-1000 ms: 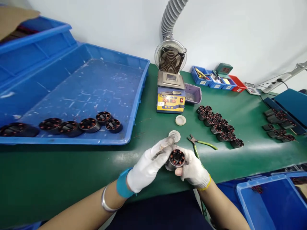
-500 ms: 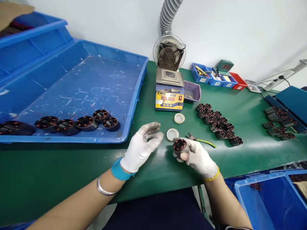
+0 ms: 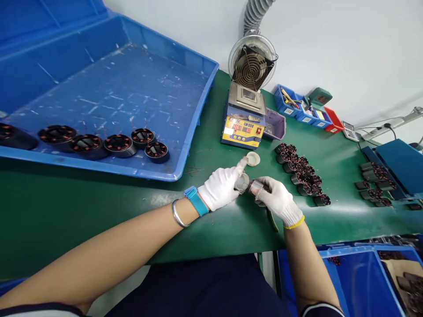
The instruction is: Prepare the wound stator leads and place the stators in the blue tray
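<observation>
My right hand [image 3: 279,200], in a white glove, is closed round a small dark wound stator [image 3: 256,187] tilted toward the left. My left hand [image 3: 223,187], also gloved, rests beside it on the green mat with its index finger stretched toward a small white round cap [image 3: 253,158]. The other fingers curl against a second white round dish [image 3: 243,181] that touches the stator. Green-handled pliers [image 3: 272,221] lie under my right wrist, mostly hidden.
A big blue tray [image 3: 185,145] at the left holds a row of stators [image 3: 115,144]. Behind stand a yellow solder pot [image 3: 243,125] with fan and hose, a purple bin [image 3: 276,125], and small parts bins [image 3: 306,112]. More stators [image 3: 302,174] lie at the right. A blue crate [image 3: 346,281] sits below.
My left hand has moved right from open air to the white dish beside the stator. My right hand carried the stator forward and tilted it. The view has shifted left.
</observation>
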Demonstrator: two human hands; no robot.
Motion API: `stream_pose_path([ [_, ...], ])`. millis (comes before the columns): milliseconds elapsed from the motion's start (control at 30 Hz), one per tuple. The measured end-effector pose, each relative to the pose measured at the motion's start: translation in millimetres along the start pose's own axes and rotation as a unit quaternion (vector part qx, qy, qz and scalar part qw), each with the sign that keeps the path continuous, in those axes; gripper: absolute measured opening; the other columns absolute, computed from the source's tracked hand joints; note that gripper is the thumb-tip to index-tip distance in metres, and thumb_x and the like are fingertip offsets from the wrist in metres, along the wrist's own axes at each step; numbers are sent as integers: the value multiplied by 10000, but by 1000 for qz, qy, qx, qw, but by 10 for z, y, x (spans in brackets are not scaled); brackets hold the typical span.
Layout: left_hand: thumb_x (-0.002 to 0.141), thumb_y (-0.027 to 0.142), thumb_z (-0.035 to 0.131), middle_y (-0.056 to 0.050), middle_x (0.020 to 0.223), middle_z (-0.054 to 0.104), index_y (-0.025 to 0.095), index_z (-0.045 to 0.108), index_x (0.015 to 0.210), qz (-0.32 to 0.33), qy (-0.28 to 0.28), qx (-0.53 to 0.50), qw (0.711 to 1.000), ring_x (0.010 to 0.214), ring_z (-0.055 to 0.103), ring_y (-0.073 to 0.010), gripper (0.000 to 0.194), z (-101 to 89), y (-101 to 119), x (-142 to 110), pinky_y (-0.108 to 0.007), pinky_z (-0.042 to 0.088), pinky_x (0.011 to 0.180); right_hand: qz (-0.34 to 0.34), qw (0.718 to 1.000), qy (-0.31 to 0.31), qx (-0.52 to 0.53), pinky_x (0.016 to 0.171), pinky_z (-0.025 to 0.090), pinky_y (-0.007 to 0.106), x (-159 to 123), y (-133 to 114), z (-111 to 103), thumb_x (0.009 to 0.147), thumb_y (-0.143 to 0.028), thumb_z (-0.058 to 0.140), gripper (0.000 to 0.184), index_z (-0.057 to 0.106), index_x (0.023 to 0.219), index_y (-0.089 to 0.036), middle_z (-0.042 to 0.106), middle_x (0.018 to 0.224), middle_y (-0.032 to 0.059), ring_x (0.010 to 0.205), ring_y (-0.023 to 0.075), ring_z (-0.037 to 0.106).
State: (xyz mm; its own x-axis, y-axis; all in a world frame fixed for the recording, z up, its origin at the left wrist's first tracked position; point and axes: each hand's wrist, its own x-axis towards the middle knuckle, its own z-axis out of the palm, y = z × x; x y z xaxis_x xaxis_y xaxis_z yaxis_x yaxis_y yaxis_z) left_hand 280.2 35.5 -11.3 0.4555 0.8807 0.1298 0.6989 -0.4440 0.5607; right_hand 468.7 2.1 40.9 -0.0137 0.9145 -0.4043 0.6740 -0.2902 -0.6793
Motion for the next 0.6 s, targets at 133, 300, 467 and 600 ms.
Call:
stream_pose_path([
  [133, 806, 297, 609, -96, 1104, 693, 199, 93, 1536, 22, 19, 24, 999, 983, 669, -289, 899, 41, -24, -34, -391, 516, 828, 36, 994, 25, -99, 584, 482, 246, 1, -142, -14, 794, -515, 610, 374, 668, 1058, -256, 705, 745, 0, 648, 158, 657],
  [300, 803, 342, 645, -93, 1110, 700, 174, 63, 1532, 29, 58, 19, 998, 955, 671, -300, 948, 105, -50, -34, -403, 528, 802, 52, 978, 28, -199, 598, 444, 249, 25, -341, -44, 773, -608, 578, 382, 714, 939, -293, 716, 770, -5, 701, 179, 667],
  [467, 783, 350, 681, -70, 1160, 694, 190, 40, 1528, 32, 59, -16, 998, 978, 674, -285, 996, 98, -64, -43, -379, 532, 809, 38, 969, -11, -242, 580, 418, 244, 49, -438, -101, 784, -624, 546, 392, 726, 864, -286, 701, 673, -11, 662, 177, 656],
  [600, 772, 362, 691, -85, 1162, 692, 170, 8, 1527, 32, 56, -33, 997, 1004, 666, -293, 1037, 120, -95, -45, -389, 528, 827, 46, 974, -53, -216, 573, 426, 230, 92, -400, -131, 816, -597, 513, 384, 718, 854, -274, 678, 591, -24, 611, 161, 653],
])
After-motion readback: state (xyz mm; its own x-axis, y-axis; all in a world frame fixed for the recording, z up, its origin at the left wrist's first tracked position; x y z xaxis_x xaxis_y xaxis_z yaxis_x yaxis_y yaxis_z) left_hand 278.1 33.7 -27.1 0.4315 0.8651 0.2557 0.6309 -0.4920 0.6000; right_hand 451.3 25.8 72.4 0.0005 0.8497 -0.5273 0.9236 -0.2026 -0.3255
